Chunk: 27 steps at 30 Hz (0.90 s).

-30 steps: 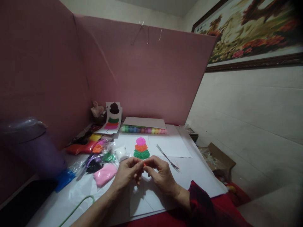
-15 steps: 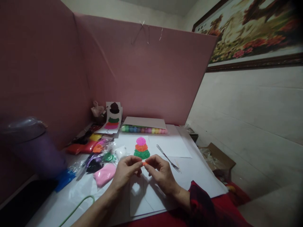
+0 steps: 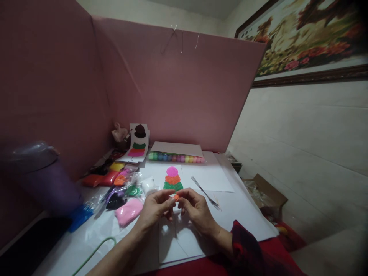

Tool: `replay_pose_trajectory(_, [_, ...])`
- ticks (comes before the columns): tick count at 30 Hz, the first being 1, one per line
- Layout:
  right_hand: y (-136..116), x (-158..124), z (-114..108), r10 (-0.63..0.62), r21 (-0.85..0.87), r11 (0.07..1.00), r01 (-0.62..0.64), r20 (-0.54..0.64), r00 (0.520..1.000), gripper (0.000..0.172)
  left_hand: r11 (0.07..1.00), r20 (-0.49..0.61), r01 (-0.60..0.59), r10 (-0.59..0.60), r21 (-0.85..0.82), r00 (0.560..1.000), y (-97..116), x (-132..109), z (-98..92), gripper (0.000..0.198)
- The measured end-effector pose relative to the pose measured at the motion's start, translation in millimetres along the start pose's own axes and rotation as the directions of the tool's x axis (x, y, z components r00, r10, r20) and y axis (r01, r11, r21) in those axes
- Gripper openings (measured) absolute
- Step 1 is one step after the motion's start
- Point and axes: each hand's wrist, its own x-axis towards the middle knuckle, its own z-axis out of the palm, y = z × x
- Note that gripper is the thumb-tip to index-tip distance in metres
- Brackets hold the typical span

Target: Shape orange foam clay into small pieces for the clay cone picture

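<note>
Between my two hands, above the white paper, is a small piece of orange modelling clay. My left hand pinches it from the left with thumb and fingertips. From the other side, the thumb and forefinger of my right hand close on the same piece. Just beyond my fingers a clay picture lies on the paper, with a pink top, an orange middle and a green base partly hidden by my fingertips. A metal fork rests to the right of it.
Bags of coloured clay, one of them pink, lie at the left beside a purple tumbler. A strip of coloured balls sits at the back near a propped clay picture. An open cardboard box stands right of the table.
The orange clay has turned between my fingertips and shows more of its surface. My hands stay in nearly the same place, with fingers slightly shifted.
</note>
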Motion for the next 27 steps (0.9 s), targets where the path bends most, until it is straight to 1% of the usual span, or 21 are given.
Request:
replay_pose_trajectory(2, [-2.2, -0.5, 0.3, -0.011, -0.002, 1.0, 0.011, 0.034, 0.999, 0.013, 0.999, 0.019, -0.003, 0.002, 0.041, 1.0, 1.7, -1.0, 1.2, 0.036])
replay_pose_trajectory(5, [-0.4, -0.1, 0.5, 0.009, 0.018, 1.0, -0.009, 0.039, 0.999, 0.013, 0.994, 0.038, -0.032, 0.028, 0.107, 0.999, 1.8, -2.9, 2.2, 0.029])
replay_pose_trajectory(7, [2.8, 0.6, 0.8, 0.024, 0.059, 0.998, -0.026, 0.029, 0.999, 0.011, 0.993, 0.032, -0.032, 0.029, 0.113, 0.999, 0.2, -3.6, 2.2, 0.03])
replay_pose_trajectory(9, [4.8, 1.0, 1.0, 0.016, 0.066, 0.998, -0.018, 0.019, 1.0, 0.008, 0.995, 0.034, -0.006, 0.003, 0.102, 0.999, -2.0, -3.3, 1.6, 0.033])
replay_pose_trajectory(12, [2.9, 0.0, 0.9, -0.031, -0.026, 0.999, 0.032, 0.036, 0.999, 0.007, 0.994, 0.037, 0.018, -0.022, 0.109, 0.999, -4.5, -1.3, 0.4, 0.033])
replay_pose_trajectory(15, [-2.1, -1.7, 0.1, -0.069, -0.137, 0.988, 0.076, 0.057, 0.996, 0.016, 0.994, 0.037, -0.005, 0.001, 0.107, 0.999, -5.5, 0.1, -0.6, 0.031])
replay_pose_trajectory(16, [-3.5, -2.1, -0.3, -0.081, -0.174, 0.981, 0.09, 0.057, 0.995, 0.016, 0.996, 0.039, -0.007, 0.003, 0.09, 0.999, -5.5, 0.0, -0.7, 0.031])
replay_pose_trajectory(19, [-6.0, -2.8, -1.3, -0.15, -0.285, 0.946, 0.155, 0.038, 0.988, 0.006, 0.999, 0.05, 0.03, -0.031, 0.02, 0.998, -4.6, -1.6, -0.2, 0.033])
replay_pose_trajectory(22, [-7.2, -3.2, -1.1, -0.209, -0.336, 0.919, 0.204, 0.022, 0.978, 0.005, 0.997, 0.061, 0.07, -0.07, 0.013, 0.996, -2.6, -3.5, 1.3, 0.032])
replay_pose_trajectory(23, [-7.3, -3.2, -0.7, -0.201, -0.33, 0.924, 0.196, 0.017, 0.979, 0.005, 0.998, 0.052, 0.059, -0.06, 0.025, 0.997, -1.8, -3.8, 1.9, 0.029])
replay_pose_trajectory(25, [-6.6, -2.8, 0.2, -0.139, -0.262, 0.956, 0.133, -0.002, 0.99, 0.001, 0.999, 0.001, 0.011, -0.012, 0.05, 1.0, -0.2, -3.7, 3.0, 0.025])
replay_pose_trajectory(27, [-4.3, -1.2, 0.7, -0.05, -0.13, 0.99, 0.045, -0.039, 0.998, 0.008, 0.999, -0.077, -0.035, 0.038, 0.036, 0.996, 1.0, -3.2, 3.7, 0.022])
